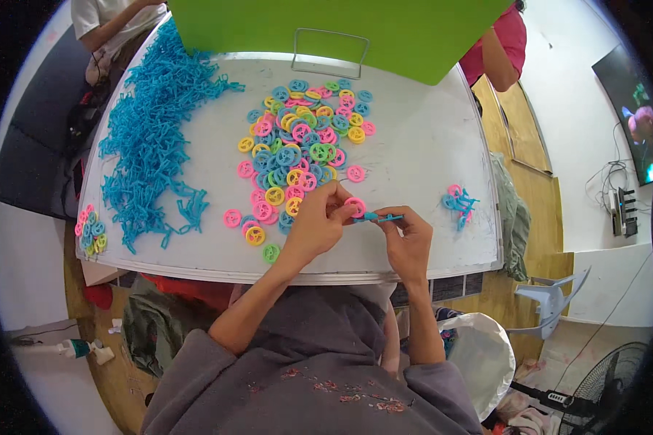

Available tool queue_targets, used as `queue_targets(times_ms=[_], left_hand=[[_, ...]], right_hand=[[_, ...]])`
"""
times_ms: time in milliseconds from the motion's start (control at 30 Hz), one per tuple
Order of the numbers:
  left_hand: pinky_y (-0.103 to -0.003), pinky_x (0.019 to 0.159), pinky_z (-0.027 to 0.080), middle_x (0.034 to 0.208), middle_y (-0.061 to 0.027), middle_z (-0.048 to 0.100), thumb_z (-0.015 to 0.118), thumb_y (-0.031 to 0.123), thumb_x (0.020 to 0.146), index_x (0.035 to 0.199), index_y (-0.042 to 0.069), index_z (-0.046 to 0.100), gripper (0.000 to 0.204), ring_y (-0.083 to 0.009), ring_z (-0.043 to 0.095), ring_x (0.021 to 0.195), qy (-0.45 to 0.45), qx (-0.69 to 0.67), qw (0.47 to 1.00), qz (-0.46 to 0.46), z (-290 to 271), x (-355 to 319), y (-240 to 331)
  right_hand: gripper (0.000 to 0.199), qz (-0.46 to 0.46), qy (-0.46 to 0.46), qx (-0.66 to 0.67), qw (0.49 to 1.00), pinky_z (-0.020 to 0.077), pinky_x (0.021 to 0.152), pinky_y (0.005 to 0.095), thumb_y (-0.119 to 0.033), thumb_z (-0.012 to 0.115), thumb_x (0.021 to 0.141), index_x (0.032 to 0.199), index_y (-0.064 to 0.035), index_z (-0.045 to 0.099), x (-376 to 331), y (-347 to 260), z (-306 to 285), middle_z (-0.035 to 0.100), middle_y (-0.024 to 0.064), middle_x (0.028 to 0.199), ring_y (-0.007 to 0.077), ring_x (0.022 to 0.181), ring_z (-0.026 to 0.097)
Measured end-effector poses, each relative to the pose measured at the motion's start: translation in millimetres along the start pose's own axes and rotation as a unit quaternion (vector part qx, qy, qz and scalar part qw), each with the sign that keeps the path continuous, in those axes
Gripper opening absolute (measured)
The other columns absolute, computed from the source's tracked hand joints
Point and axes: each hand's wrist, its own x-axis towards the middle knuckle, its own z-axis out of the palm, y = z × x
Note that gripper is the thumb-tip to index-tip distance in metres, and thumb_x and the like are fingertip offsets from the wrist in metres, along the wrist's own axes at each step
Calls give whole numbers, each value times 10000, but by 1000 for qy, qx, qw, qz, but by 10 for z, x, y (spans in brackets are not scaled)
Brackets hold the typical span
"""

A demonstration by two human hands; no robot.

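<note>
Head view: left hand (318, 221) pinches pink wheel (355, 206), right hand (408, 239) grips blue axle (382, 217), near desk (428, 145) front edge. Few finished pieces (458, 204) at right edge; big wheel pile (301, 141) and axle heap (152, 123) left.

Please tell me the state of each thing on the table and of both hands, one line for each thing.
left hand: pinches a pink wheel.
pink wheel: held upright, at the end of the blue stick.
right hand: grips the blue stick.
blue stick: held level between both hands.
loose wheels: spread flat in a heap.
blue sticks pile: tangled heap, left side.
finished pieces: small cluster, right side.
table: white.
</note>
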Motion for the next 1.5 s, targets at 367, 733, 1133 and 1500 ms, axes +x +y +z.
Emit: queue_targets(times_ms=[367,733,1133,1500], left_hand=[[-339,751,597,887,-128,639,574,47,930,937,-45,554,94,-217,673,821,-21,-197,973,-116,-19,-7,61],[-350,708,593,857,-114,627,574,49,927,921,-39,539,96,-210,660,776,11,-9,997,-78,135,-2,139],[-317,691,589,826,-113,630,559,26,928,885,-49,530,91,-203,676,750,15,-6,998,-54,201,-8,-3],[-285,742,566,912,-107,684,490,-13,935,1056,-33,643,197,-173,685,812,61,37,997,39,250,-129,97]], right_hand=[[180,-89,-12,-98,991,518,722,306,93,632,745,875,-26,666,7,-146,-102,698,110,842,218,789,680],[173,-64,-1,-130,989,518,744,314,98,626,743,868,-16,667,-55,-139,-127,699,129,851,239,804,684],[76,-29,-4,-121,992,514,716,260,79,605,821,881,41,630,-87,-80,-117,690,94,827,155,780,657],[123,91,43,79,992,536,704,267,-30,661,861,941,57,627,-35,-71,-39,690,124,825,149,759,664]])
